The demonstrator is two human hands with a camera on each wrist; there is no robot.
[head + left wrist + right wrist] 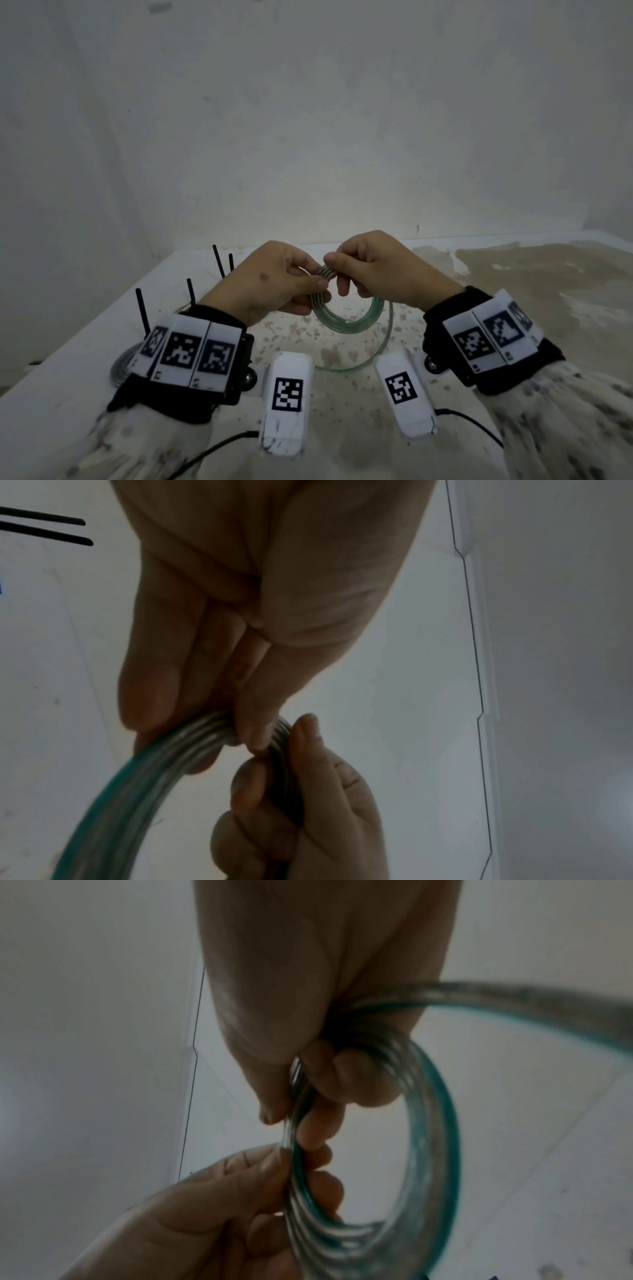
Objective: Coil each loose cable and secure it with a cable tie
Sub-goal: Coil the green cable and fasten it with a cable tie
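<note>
A translucent green-tinted cable is wound into a small coil of several loops, held upright above the table. My left hand pinches the top of the coil between thumb and fingers. My right hand grips the same top part right beside it, fingers curled round the loops. The coil fills the right wrist view, and the loops pass under my left thumb in the left wrist view. A loose tail of the cable hangs from the right side and curves down onto the table.
Several black cable ties stand upright at the table's left, behind my left wrist. Another coiled cable lies partly hidden under my left wristband. The white table is stained brown on the right. A bare wall rises behind.
</note>
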